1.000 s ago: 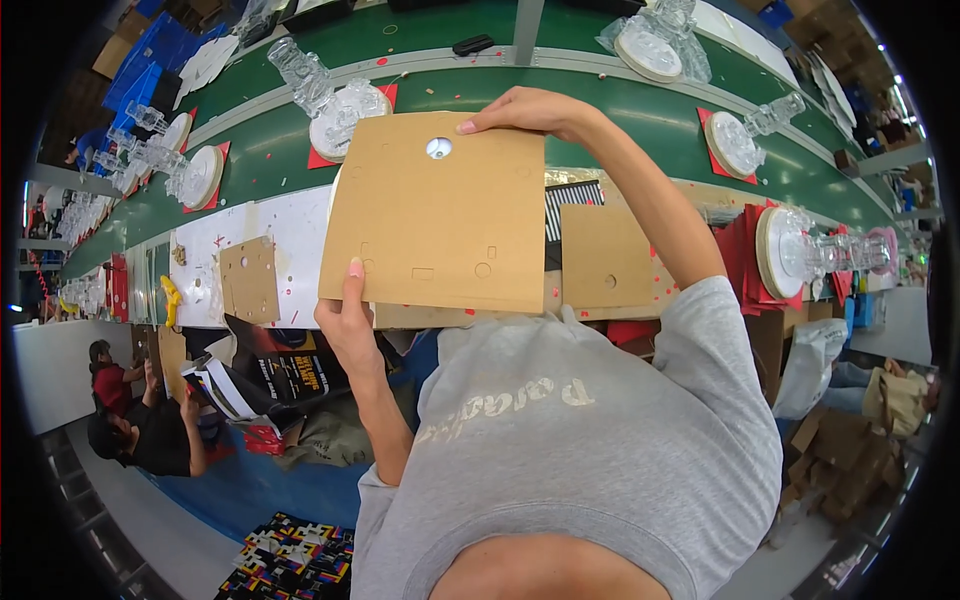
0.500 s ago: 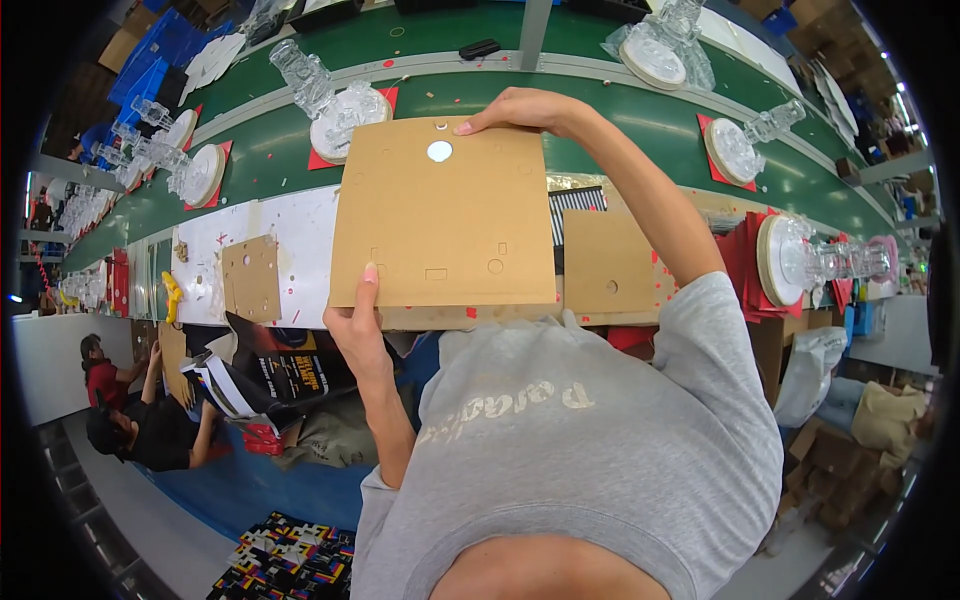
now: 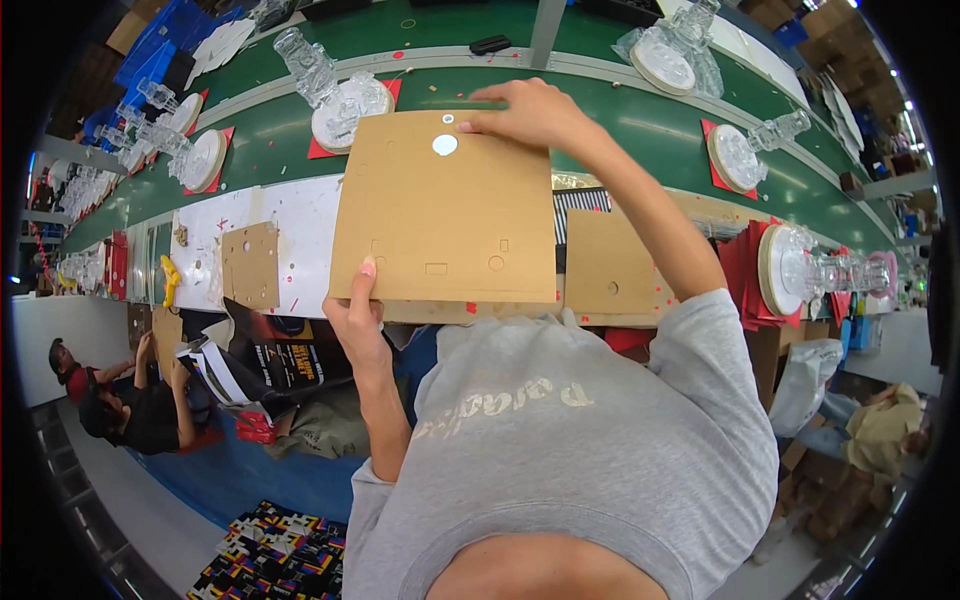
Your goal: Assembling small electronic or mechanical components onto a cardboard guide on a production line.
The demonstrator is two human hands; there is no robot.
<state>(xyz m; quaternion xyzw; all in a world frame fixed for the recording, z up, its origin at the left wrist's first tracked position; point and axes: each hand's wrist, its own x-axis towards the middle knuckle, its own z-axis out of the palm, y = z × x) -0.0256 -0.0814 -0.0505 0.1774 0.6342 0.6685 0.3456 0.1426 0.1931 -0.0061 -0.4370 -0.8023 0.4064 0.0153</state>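
Note:
I hold up a flat brown cardboard sheet [image 3: 450, 200] in front of me, with cut outlines of small circles and rectangles. Near its top edge are a larger round hole and a smaller one, both letting light through. My left hand [image 3: 358, 325] grips the lower left corner, thumb on the face and fingers behind. My right hand [image 3: 535, 115] is at the top edge; its thumb lies on the face beside the small hole, while a finger stretches out beyond the edge. Any other fingers behind the sheet are hidden.
Behind lies a green conveyor [image 3: 640, 140] with clear glass-like pieces on round white bases [image 3: 735, 155]. A second cardboard sheet [image 3: 608, 260] and a punched board [image 3: 250, 265] lie on the bench. Red sheets [image 3: 740, 262] are stacked at right. Co-workers [image 3: 140, 420] sit at left.
The small hole at the top now shows through where my right thumb was pressing. That thumb has shifted right, and a right finger has lifted past the edge. My left hand keeps its grip.

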